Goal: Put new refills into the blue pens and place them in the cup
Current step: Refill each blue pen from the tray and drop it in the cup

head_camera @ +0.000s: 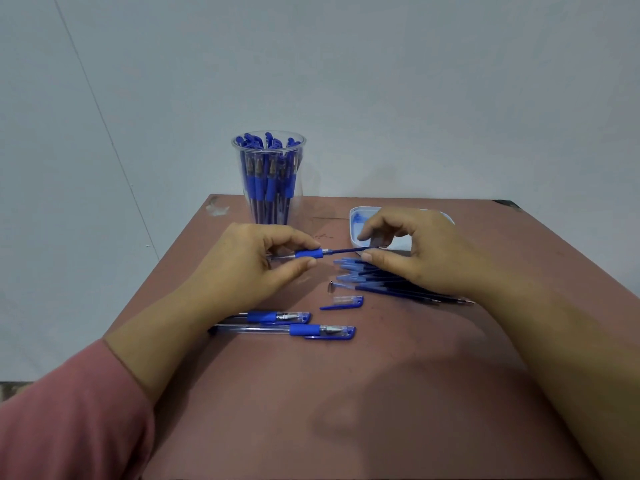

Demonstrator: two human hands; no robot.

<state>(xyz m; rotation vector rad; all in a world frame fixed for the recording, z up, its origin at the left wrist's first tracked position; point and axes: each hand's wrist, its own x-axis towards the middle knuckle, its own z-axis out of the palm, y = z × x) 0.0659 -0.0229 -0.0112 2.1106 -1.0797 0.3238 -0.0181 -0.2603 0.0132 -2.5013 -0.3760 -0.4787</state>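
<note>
Blue refill [346,251], pinched in right grip [426,252], sits half inside pen [307,254] held in left grip [239,268]; next, likely, a nine-o'clock push.

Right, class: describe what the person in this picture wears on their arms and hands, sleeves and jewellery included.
A pink long sleeve covers the left forearm partway, ending well short of the wrist. The right forearm shows no sleeve in view. The left hand and right hand are bare: no gloves, rings or watch visible.
</note>
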